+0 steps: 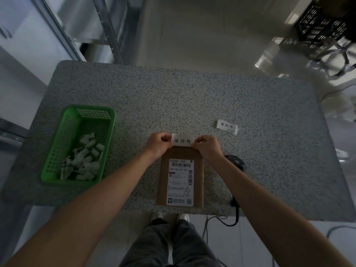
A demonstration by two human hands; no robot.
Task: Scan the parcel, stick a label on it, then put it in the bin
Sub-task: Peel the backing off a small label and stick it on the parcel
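A flat brown cardboard parcel (181, 151) lies at the near edge of the table, with a white shipping slip (180, 182) on its top. A small white label (183, 140) with black characters is held over the parcel's far end. My left hand (157, 144) pinches the label's left end and my right hand (208, 148) pinches its right end. A black handheld scanner (236, 161) lies on the table right of the parcel, partly hidden by my right forearm.
A green plastic basket (77, 116) holding several white paper scraps stands at the table's left. A stack of spare labels (227, 126) lies at the right. The scanner's black cable (234, 218) hangs over the near edge. A black crate (323, 26) sits far right.
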